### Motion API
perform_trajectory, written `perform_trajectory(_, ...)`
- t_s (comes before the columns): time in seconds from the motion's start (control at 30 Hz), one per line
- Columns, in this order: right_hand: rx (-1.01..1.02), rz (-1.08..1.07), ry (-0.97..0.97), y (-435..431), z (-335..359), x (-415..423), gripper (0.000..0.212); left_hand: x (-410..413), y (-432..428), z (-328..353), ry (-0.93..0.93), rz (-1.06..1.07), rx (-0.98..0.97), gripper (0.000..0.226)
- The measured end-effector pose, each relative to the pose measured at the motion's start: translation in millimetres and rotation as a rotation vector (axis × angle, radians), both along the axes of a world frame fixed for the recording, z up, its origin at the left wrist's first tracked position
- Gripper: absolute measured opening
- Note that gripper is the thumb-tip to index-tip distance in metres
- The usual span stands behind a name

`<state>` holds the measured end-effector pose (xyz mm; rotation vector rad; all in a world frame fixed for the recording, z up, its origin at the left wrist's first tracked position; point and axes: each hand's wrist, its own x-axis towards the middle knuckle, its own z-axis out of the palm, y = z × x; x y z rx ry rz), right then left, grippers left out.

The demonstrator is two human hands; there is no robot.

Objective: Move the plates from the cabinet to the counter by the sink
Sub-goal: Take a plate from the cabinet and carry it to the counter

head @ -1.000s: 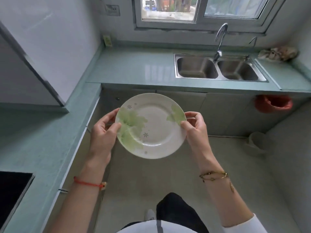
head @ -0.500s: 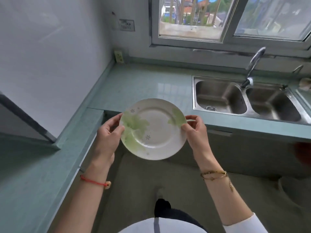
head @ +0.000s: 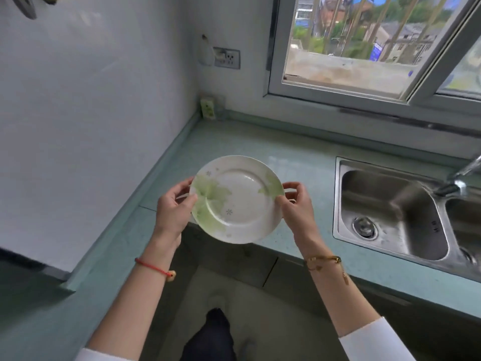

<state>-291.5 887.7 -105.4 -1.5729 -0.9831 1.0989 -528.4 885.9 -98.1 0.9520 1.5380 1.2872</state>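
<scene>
A white plate (head: 239, 201) with pale green leaf print is held face up between both hands. My left hand (head: 173, 211) grips its left rim with the thumb on top. My right hand (head: 296, 207) pinches its right rim. The plate hangs over the front edge of the green counter (head: 299, 165), just left of the steel double sink (head: 395, 212). The cabinet is out of view.
The faucet (head: 458, 183) reaches over the sink at the right edge. A window (head: 364, 48) runs above the counter's back. A wall socket (head: 227, 58) and a small green item (head: 207, 107) sit in the corner. The counter's left leg (head: 109, 254) runs along the wall.
I have stepped closer to the counter. The plate, still in both hands, has gone from over the floor to above the counter's front edge beside the sink.
</scene>
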Motion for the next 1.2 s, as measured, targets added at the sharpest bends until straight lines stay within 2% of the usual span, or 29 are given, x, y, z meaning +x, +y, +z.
perform_trajectory(0.4,-0.072,-0.147,-0.107,243,-48,-29,0.021,-16,257,-39,0.088,-0.107,-0.067,0.050)
perform_trajectory(0.63,-0.138,-0.242,-0.189,355,-92,-31,0.022,-14,382,-78,0.092,-0.181,-0.130,0.056)
perform_trajectory(0.9,-0.202,-0.180,-0.295,432,-143,-28,0.026,-12,465,-139,0.098,-0.182,-0.231,0.063)
perform_trajectory(1.2,-0.254,-0.120,-0.352,471,-185,-31,0.033,-15,500,-186,0.163,-0.173,-0.290,0.066)
